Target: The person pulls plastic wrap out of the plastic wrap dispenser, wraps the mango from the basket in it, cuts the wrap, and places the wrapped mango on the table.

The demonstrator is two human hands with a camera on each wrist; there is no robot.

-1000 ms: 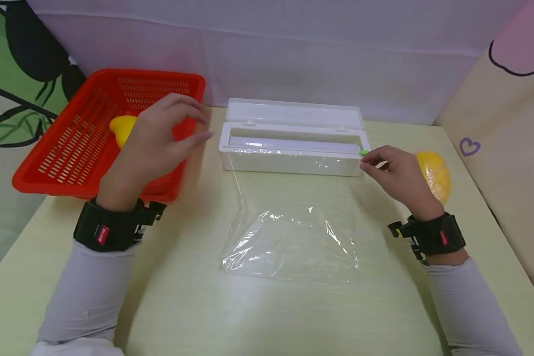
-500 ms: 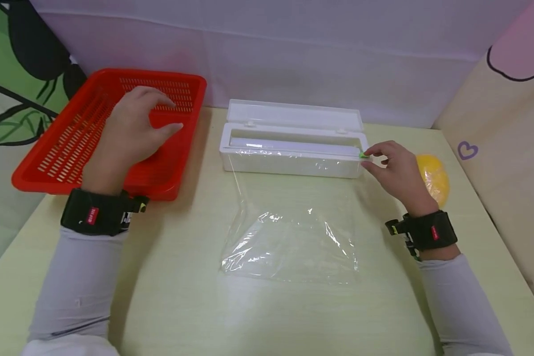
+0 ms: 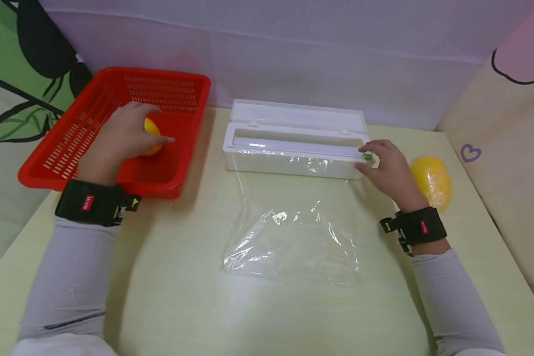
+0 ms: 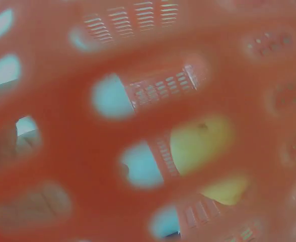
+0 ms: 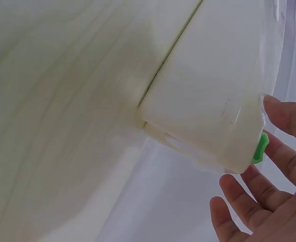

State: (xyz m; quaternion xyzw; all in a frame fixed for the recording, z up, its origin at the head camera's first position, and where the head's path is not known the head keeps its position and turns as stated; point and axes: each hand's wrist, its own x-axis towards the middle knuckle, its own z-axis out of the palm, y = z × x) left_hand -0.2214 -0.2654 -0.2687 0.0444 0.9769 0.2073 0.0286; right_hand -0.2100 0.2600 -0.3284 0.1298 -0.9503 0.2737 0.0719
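Head view: left hand (image 3: 123, 131) arched over yellow fruit (image 3: 153, 132) in red basket (image 3: 198, 118), grip unclear; right hand (image 3: 390, 167), thumb and fingers loosely apart, at green slider (image 3: 367, 155) of white box (image 3: 293, 128).

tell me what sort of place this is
Likely a staged tabletop corner indoors: a pale table holds a red basket and a white film dispenser, with a lilac cloth hanging behind.

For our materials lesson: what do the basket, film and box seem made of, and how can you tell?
Basket: probably moulded plastic, slightly glossy; regular slots in its walls.
Film: thin plastic, clear and shiny; creases glint and the table shows through.
Box: likely rigid plastic, smooth; crisp white edges.
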